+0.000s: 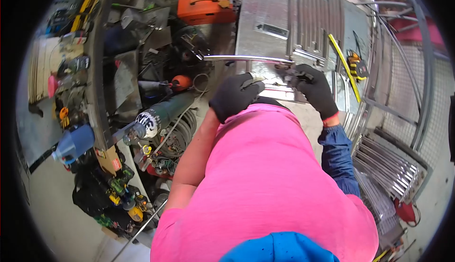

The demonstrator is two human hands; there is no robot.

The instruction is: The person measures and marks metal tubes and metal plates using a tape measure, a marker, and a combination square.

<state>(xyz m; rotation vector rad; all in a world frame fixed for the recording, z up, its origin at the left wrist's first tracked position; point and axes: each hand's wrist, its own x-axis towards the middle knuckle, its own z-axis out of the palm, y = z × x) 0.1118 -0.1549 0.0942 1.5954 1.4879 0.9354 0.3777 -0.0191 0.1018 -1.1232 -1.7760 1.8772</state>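
My left hand, in a black glove, is closed in front of my waist. Its fingertips pinch something small and pale that I cannot make out. My right hand, gloved in black too, is curled at the right end of a shiny metal tube. Whatever sits within those fingers is dark and hidden by the glove. The tube runs leftward across the edge of a metal-topped table, ending in a crosspiece. Beyond my hands, several grey metal bars lie side by side on the table.
A yellow strip and a black-and-yellow tape measure lie right of the bars. An orange case stands beyond at left. A gas cylinder and coiled hoses are by my left side. Shiny rods are stacked at right.
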